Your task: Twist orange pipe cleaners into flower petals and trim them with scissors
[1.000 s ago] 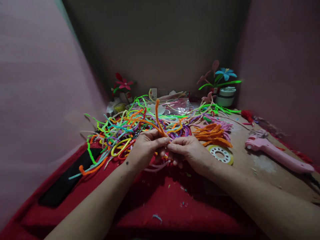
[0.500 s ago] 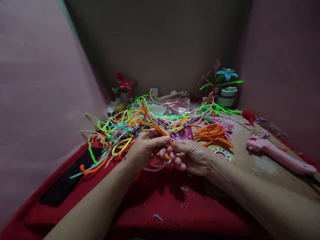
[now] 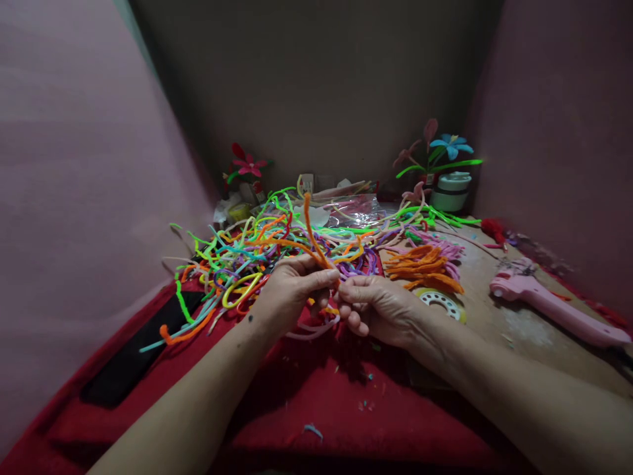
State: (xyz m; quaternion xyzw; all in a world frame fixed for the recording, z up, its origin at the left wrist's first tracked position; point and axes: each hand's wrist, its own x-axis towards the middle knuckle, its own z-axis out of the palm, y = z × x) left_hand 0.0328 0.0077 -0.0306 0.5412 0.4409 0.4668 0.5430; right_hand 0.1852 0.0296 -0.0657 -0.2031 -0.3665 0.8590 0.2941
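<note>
My left hand pinches orange pipe cleaners between thumb and fingers, with their long ends rising up and to the left. Touching it, my right hand has thumb and forefinger closed on the lower end of the same orange strands. Behind both hands spreads a tangled heap of coloured pipe cleaners. A bundle of short orange pieces lies to the right, over pink ones.
A tape roll and a pink glue gun lie on a brown board at right. A black flat object is at left. Fuzzy flowers and a pale green container stand at the back.
The orange strands have spread apart; one now stands more upright and further right. Both hands stay in nearly the same place, still close together.
</note>
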